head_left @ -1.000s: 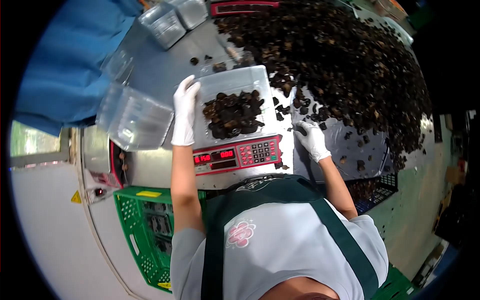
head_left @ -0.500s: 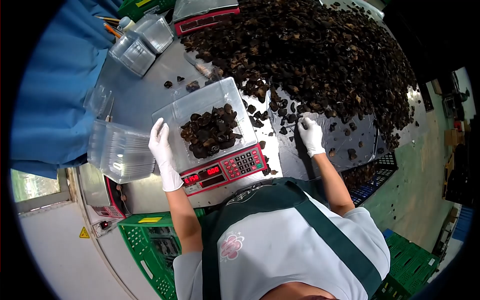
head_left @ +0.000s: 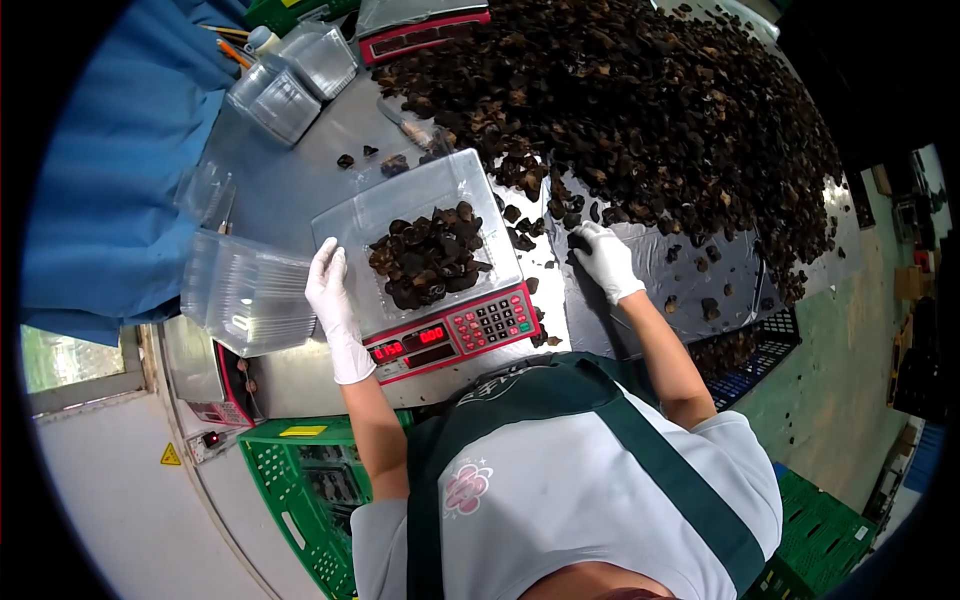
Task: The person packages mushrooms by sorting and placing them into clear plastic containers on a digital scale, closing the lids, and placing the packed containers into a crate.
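Observation:
A clear plastic tray holding dark dried pieces point(head_left: 428, 256) rests on a scale point(head_left: 455, 335) with a red front and lit digits. My left hand point(head_left: 330, 290), white-gloved, lies along the left edge of the scale's plate, fingers slightly apart and nothing in them. My right hand point(head_left: 606, 258), also gloved, is right of the scale on the dark sheet point(head_left: 650, 300), fingers curled down at a small dark piece by the edge of the big heap point(head_left: 640, 110). Whether the fingers grip that piece is hard to tell.
Stacked clear trays point(head_left: 250, 290) stand left of the scale, with more trays point(head_left: 280, 100) behind. A second scale point(head_left: 420, 38) is at the back. Green crates point(head_left: 290, 480) sit below the table's left front edge, and a dark crate point(head_left: 770, 345) is at the right.
The camera view has shifted. My left hand has come down from the plate's upper left to its lower left side. My right hand's fingers have curled at the loose pieces.

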A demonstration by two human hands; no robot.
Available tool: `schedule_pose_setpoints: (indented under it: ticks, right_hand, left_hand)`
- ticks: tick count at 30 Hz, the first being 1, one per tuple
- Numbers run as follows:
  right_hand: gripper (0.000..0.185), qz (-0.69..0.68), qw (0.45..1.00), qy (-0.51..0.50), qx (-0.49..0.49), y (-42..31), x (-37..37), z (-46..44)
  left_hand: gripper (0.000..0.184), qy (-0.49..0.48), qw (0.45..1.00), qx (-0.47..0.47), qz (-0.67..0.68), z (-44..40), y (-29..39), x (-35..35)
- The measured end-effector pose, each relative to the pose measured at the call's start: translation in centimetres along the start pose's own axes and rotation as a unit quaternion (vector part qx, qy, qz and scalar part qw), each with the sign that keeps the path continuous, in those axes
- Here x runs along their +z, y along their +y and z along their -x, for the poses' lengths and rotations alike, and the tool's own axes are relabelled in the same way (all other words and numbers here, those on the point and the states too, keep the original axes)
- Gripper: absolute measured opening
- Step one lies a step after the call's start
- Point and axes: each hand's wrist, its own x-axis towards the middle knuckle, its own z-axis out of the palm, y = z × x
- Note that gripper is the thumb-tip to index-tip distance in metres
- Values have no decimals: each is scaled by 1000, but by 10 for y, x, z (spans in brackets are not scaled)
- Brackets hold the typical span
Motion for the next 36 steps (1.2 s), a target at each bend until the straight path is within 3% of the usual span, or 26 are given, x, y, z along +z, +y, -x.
schedule_pose_setpoints:
  ticks: [2, 6, 9, 13, 14, 16, 19, 20, 22, 23, 26, 30, 36]
  right_hand:
    - [26, 4, 1000, 1, -7, 6, 6, -6]
    - [17, -139, 986, 86, 36, 12, -3, -32]
    - [20, -129, 983, 57, 121, 4, -14, -64]
    - [57, -28, 989, -45, 136, -21, -9, -97]
    - [55, 14, 986, -72, 150, -23, 0, -103]
    - [49, 15, 988, -30, 148, -13, 24, -112]
    - [36, -114, 983, 25, 139, 2, 27, -106]
    - [29, -202, 969, 33, 137, 14, 34, -103]
    - [21, -483, 843, -25, 234, 11, 19, -95]
    - [13, -517, 818, -24, 249, 5, 8, -90]
    - [14, -619, 737, -41, 269, 5, -12, -80]
    - [16, -655, 714, -66, 237, -28, -43, -83]
    - [24, -577, 789, -204, 58, -130, -78, -100]
  left_hand:
    - [30, 0, 1000, 1, -2, 0, 0, 0]
    - [29, 6, 1000, -2, 13, 1, -2, -7]
    - [29, 5, 1000, -4, 13, 0, -2, -6]
    - [30, -12, 1000, 10, 11, -4, -9, -4]
    - [30, -16, 1000, 10, 16, -4, -9, -3]
    - [29, -11, 1000, 1, 18, -1, -2, -1]
    - [29, 1, 1000, -7, 24, 0, 1, -5]
    - [29, 5, 1000, -9, 28, 1, 1, -7]
    - [29, 9, 1000, -10, 21, 3, 2, -9]
    - [29, 9, 1000, -10, 12, 3, 2, -9]
    - [29, 5, 1000, -14, 12, 3, 1, -8]
    - [26, 5, 1000, -8, 17, 4, 5, 0]
    - [24, -7, 1000, 22, 18, 4, 5, 6]
